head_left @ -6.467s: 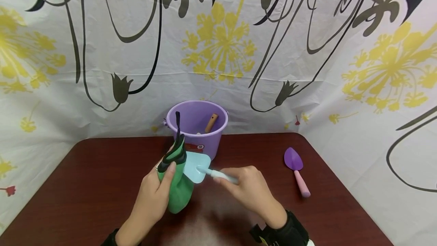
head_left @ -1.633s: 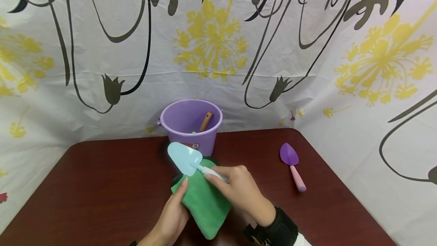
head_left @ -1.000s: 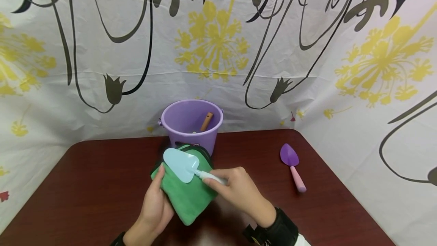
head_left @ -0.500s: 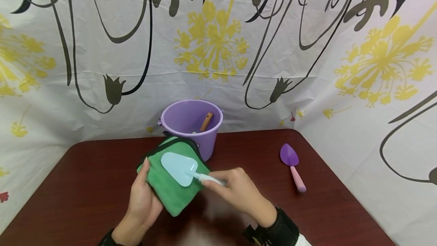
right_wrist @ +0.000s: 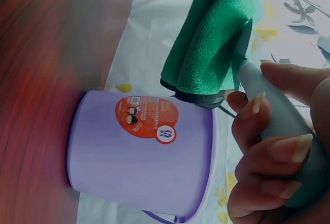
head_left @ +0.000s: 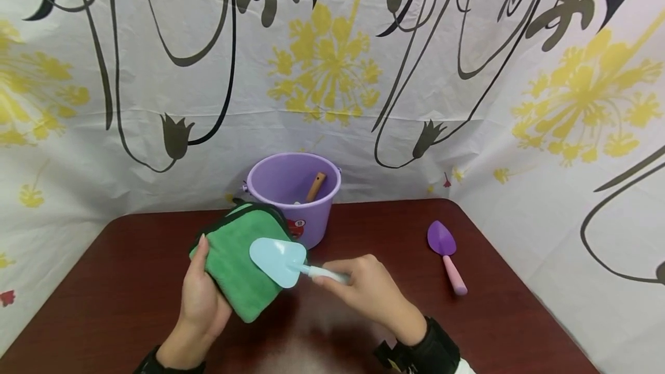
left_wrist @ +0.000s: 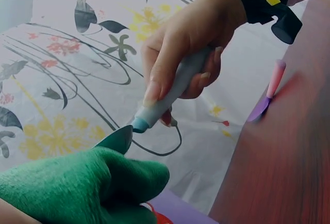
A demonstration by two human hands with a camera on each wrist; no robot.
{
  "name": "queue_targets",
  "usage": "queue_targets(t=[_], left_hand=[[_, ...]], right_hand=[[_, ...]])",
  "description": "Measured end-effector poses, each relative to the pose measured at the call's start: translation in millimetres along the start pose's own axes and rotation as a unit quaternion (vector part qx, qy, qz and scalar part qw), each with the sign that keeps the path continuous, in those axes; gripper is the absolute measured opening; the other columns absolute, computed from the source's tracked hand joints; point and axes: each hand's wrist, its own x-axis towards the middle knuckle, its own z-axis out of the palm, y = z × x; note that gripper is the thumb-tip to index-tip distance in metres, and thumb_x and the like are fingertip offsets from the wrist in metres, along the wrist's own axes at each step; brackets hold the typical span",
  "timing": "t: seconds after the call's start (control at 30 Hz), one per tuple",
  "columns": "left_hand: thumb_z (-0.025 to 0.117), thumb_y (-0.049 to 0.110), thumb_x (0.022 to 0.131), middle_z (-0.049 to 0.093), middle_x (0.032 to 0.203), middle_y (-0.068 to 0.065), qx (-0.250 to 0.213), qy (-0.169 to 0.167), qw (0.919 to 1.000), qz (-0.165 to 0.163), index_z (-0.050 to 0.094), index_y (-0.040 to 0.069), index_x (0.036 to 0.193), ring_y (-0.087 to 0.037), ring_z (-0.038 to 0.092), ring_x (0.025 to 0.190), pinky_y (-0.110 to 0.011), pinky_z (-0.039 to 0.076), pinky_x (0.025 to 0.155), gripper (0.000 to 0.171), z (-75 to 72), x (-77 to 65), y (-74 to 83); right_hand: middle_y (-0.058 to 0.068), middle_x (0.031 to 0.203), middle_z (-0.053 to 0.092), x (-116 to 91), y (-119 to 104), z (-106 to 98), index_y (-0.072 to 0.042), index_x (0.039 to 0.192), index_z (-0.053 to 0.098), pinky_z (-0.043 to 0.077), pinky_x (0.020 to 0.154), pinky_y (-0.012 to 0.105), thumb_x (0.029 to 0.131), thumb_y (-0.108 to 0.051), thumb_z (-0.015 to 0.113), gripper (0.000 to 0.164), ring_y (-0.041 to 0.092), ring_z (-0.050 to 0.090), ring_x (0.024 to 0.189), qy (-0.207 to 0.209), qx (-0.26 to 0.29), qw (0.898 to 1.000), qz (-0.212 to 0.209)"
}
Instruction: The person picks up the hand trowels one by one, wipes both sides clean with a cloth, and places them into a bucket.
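My left hand [head_left: 200, 305] holds a folded green cloth [head_left: 241, 267] with black edging, thumb on top and the other fingers hidden beneath. My right hand [head_left: 363, 287] grips the pale handle of a light blue toy shovel [head_left: 277, 258]. In the head view the shovel's blade overlaps the cloth's right side. In the right wrist view the blade [right_wrist: 244, 43] lies against the green cloth [right_wrist: 214, 43], and my fingers curl round the handle. Behind the cloth stands a purple bucket [head_left: 317, 218], with a wooden-looking handle [head_left: 316, 187] sticking up inside it.
A small shovel with a purple blade and pink handle [head_left: 449, 258] lies at the right of the dark red-brown table [head_left: 130, 281]. A white patterned sheet [head_left: 332, 131] hangs behind the table's far edge. The bucket stands near that edge.
The cloth, earlier bunched upright, now lies flatter in my left hand. Over the last second that hand has carried it left. The blue shovel stays in my right hand, its blade slightly lower.
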Motion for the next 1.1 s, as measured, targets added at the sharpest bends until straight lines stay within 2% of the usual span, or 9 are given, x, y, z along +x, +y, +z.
queue_targets(t=[0.1,0.17,0.3,0.37,0.47,0.67,0.87,0.93,1.1], left_hand=[[0.021,0.050,0.109,0.051,0.126,0.015,0.012,0.017,0.9993,-0.031,0.045,0.025,0.133,0.000,0.052,0.120,-0.016,0.048,0.103,0.041,-0.6,0.6,-2.1],[0.022,0.052,0.109,0.051,0.123,0.016,0.021,0.030,0.9973,-0.064,0.044,0.027,0.129,0.000,0.052,0.118,-0.017,0.048,0.103,0.039,-0.1,1.2,-4.1],[0.024,0.055,0.108,0.050,0.119,0.018,0.034,0.059,0.9891,-0.131,0.042,0.030,0.124,0.001,0.053,0.116,-0.017,0.048,0.103,0.034,2.0,2.6,-8.4],[0.024,0.055,0.108,0.050,0.118,0.018,0.035,0.067,0.9861,-0.148,0.041,0.030,0.124,0.001,0.053,0.115,-0.018,0.049,0.101,0.033,2.7,2.7,-9.9],[0.024,0.055,0.108,0.051,0.118,0.018,0.035,0.069,0.9847,-0.156,0.042,0.031,0.124,0.000,0.054,0.115,-0.019,0.049,0.101,0.034,2.9,2.7,-11.4],[0.025,0.055,0.108,0.050,0.118,0.018,0.034,0.074,0.9815,-0.173,0.043,0.032,0.122,-0.001,0.054,0.114,-0.020,0.049,0.101,0.033,4.7,3.2,-16.7],[0.025,0.051,0.110,0.053,0.113,0.017,0.022,0.086,0.9819,-0.167,0.048,0.031,0.117,-0.002,0.056,0.110,-0.021,0.050,0.100,0.031,3.7,0.4,-20.6],[0.024,0.049,0.110,0.054,0.112,0.017,0.020,0.084,0.9823,-0.166,0.049,0.031,0.115,-0.002,0.056,0.108,-0.022,0.050,0.099,0.031,2.7,-1.0,-21.1],[0.023,0.051,0.110,0.055,0.109,0.016,0.038,0.063,0.9850,-0.156,0.050,0.030,0.113,-0.004,0.058,0.105,-0.024,0.052,0.097,0.034,3.5,-3.8,-21.2]], right_hand=[[-0.020,0.065,0.058,-3,0,-2,-0.030,0.095,0.078,0.044,0.052,0.015,0.091,-0.044,0.074,0.016,-0.006,0.046,0.055,0.009,0.013,1.000,-0.010],[-0.020,0.068,0.062,-5,0,-4,-0.031,0.095,0.078,0.045,0.053,0.016,0.091,-0.045,0.074,0.015,-0.005,0.048,0.058,0.017,0.026,0.999,-0.015],[-0.019,0.079,0.070,-7,0,-9,-0.032,0.099,0.078,0.049,0.056,0.018,0.092,-0.046,0.073,0.017,-0.003,0.054,0.063,0.028,0.042,0.999,-0.010],[-0.019,0.081,0.071,-6,0,-13,-0.033,0.100,0.078,0.050,0.056,0.019,0.092,-0.047,0.072,0.017,-0.002,0.055,0.064,0.029,0.046,0.999,-0.001],[-0.015,0.079,0.072,-2,2,-19,-0.032,0.101,0.078,0.052,0.055,0.021,0.092,-0.047,0.072,0.018,0.001,0.058,0.062,0.031,0.066,0.997,0.025],[0.002,0.065,0.067,11,8,-37,-0.023,0.099,0.079,0.051,0.052,0.025,0.093,-0.037,0.074,0.016,0.009,0.061,0.059,0.050,0.110,0.990,0.066],[0.011,0.066,0.066,32,9,-50,-0.018,0.097,0.077,0.035,0.043,0.023,0.095,-0.035,0.072,0.018,0.009,0.045,0.049,0.011,0.131,0.988,0.076],[0.009,0.066,0.067,40,6,-55,-0.018,0.097,0.077,0.032,0.043,0.023,0.095,-0.036,0.071,0.019,0.008,0.040,0.048,-0.003,0.125,0.990,0.068],[0.002,0.067,0.068,65,1,-66,-0.018,0.100,0.078,0.032,0.048,0.023,0.096,-0.037,0.070,0.020,0.009,0.043,0.052,-0.012,0.062,0.997,0.050]])
